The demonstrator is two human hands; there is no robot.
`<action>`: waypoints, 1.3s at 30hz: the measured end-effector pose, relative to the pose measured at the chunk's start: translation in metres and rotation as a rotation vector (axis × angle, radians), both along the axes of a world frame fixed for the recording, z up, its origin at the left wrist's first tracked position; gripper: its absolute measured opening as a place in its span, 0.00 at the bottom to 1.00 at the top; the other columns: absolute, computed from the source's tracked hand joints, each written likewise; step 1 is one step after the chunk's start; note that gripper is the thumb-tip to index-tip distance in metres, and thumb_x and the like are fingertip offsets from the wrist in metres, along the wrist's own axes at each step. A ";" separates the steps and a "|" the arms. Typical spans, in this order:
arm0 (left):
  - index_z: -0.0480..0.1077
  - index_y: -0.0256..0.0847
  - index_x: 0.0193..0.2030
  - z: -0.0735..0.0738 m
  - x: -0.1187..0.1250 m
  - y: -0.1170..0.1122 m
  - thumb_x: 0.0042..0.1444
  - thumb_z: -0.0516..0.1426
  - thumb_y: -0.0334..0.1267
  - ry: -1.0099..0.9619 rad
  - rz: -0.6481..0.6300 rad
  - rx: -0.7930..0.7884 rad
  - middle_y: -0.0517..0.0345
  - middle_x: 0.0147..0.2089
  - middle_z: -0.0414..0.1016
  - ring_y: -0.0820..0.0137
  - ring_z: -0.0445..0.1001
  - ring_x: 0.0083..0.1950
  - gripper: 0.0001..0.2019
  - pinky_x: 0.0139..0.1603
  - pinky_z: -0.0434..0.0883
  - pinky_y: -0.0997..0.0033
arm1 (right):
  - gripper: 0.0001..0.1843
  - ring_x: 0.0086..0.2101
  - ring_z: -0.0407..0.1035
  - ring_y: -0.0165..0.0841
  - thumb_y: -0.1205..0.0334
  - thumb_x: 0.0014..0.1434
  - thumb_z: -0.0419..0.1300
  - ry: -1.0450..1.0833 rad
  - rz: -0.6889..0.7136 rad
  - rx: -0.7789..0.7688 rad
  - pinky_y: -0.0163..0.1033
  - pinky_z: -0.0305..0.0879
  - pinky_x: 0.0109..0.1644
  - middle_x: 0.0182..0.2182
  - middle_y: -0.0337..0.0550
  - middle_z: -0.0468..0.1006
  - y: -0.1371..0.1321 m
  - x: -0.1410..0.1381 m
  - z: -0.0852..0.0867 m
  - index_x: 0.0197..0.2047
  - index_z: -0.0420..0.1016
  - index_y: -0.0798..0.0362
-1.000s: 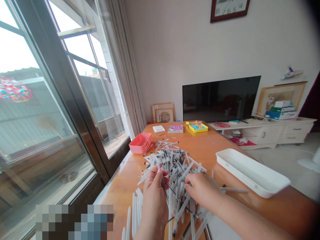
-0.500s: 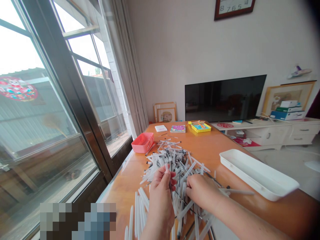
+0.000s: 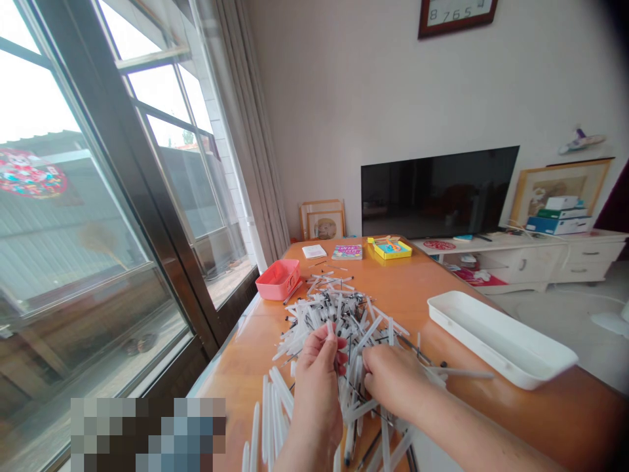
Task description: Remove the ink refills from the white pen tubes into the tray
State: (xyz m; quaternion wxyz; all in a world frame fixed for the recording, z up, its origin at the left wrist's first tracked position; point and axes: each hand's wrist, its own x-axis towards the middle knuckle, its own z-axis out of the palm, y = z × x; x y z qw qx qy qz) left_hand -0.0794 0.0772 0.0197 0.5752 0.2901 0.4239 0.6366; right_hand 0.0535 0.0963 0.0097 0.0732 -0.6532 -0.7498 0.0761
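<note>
A heap of translucent white pen barrels, black-tipped refills and small black parts (image 3: 329, 308) spreads along the wooden table. My left hand (image 3: 319, 364) is closed around a translucent pen barrel (image 3: 329, 328), whose end shows above the thumb and fingertips. Just to its right, my right hand (image 3: 393, 373) lies low over the heap with its fingers curled in. Whatever those fingers grip is hidden behind the hand. Several pen barrels (image 3: 275, 410) lie side by side on the table, left of my left forearm.
A pink plastic basket (image 3: 278, 280) stands at the table's left edge and a long white tray (image 3: 501, 341) at the right. Farther back lie a white paper (image 3: 314, 252), a purple booklet (image 3: 346, 252) and a yellow box (image 3: 390, 250). Glass doors flank the left side.
The whole view has shifted slightly to the left. Both hands keep nearly the same pose over the heap, the left one still on the pen barrel.
</note>
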 end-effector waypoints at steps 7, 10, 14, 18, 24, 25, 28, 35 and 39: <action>0.73 0.38 0.47 0.002 0.004 -0.005 0.57 0.62 0.44 0.035 -0.105 0.018 0.56 0.35 0.73 0.76 0.65 0.30 0.15 0.31 0.60 0.76 | 0.06 0.30 0.74 0.36 0.64 0.54 0.57 0.158 -0.026 0.026 0.36 0.56 0.31 0.26 0.41 0.81 0.002 0.016 -0.006 0.30 0.75 0.49; 0.74 0.37 0.44 0.005 0.009 -0.011 0.57 0.62 0.45 0.069 -0.228 0.029 0.56 0.34 0.73 0.76 0.63 0.29 0.13 0.30 0.58 0.76 | 0.05 0.26 0.69 0.31 0.62 0.54 0.56 0.467 -0.013 0.009 0.33 0.57 0.29 0.22 0.37 0.76 0.003 0.033 0.001 0.29 0.72 0.51; 0.76 0.37 0.42 0.007 0.019 -0.020 0.57 0.62 0.44 0.137 -0.357 0.028 0.56 0.33 0.74 0.75 0.63 0.28 0.12 0.30 0.57 0.75 | 0.07 0.26 0.68 0.31 0.58 0.56 0.56 0.945 -0.046 -0.097 0.33 0.61 0.28 0.24 0.36 0.74 -0.006 0.057 0.017 0.35 0.72 0.51; 0.76 0.38 0.41 0.007 0.027 -0.027 0.58 0.61 0.46 0.214 -0.430 0.078 0.54 0.34 0.76 0.74 0.64 0.29 0.13 0.31 0.58 0.74 | 0.15 0.32 0.72 0.33 0.54 0.57 0.61 1.110 -0.111 -0.075 0.36 0.67 0.36 0.30 0.40 0.78 -0.022 0.074 0.032 0.45 0.75 0.53; 0.76 0.37 0.44 0.008 0.026 -0.030 0.58 0.61 0.46 0.253 -0.548 0.164 0.57 0.35 0.74 0.74 0.64 0.32 0.14 0.36 0.61 0.73 | 0.16 0.32 0.69 0.33 0.49 0.61 0.61 1.150 0.013 -0.018 0.39 0.66 0.40 0.30 0.39 0.76 -0.039 0.080 0.036 0.45 0.77 0.53; 0.76 0.37 0.44 0.008 0.026 -0.029 0.59 0.61 0.46 0.262 -0.559 0.182 0.57 0.35 0.73 0.74 0.64 0.32 0.14 0.37 0.61 0.73 | 0.16 0.32 0.68 0.33 0.49 0.61 0.61 1.156 0.023 -0.017 0.39 0.66 0.40 0.29 0.38 0.75 -0.040 0.080 0.036 0.45 0.77 0.53; 0.76 0.35 0.45 0.007 0.027 -0.029 0.60 0.61 0.46 0.291 -0.569 0.219 0.57 0.35 0.73 0.74 0.63 0.32 0.15 0.36 0.60 0.72 | 0.15 0.33 0.69 0.33 0.50 0.62 0.61 1.167 0.021 -0.035 0.40 0.65 0.41 0.29 0.38 0.76 -0.044 0.079 0.039 0.45 0.76 0.52; 0.76 0.33 0.44 0.000 0.027 -0.026 0.58 0.62 0.48 0.312 -0.560 0.256 0.57 0.33 0.72 0.75 0.61 0.30 0.18 0.33 0.56 0.72 | 0.17 0.33 0.70 0.34 0.49 0.60 0.61 1.110 0.006 -0.057 0.40 0.66 0.41 0.30 0.38 0.77 -0.048 0.081 0.041 0.46 0.75 0.52; 0.76 0.33 0.42 0.001 0.028 -0.027 0.57 0.62 0.48 0.287 -0.560 0.266 0.58 0.31 0.70 0.75 0.60 0.31 0.17 0.34 0.56 0.72 | 0.17 0.34 0.69 0.34 0.48 0.60 0.61 1.079 0.027 -0.057 0.40 0.66 0.41 0.30 0.38 0.76 -0.048 0.080 0.041 0.45 0.76 0.52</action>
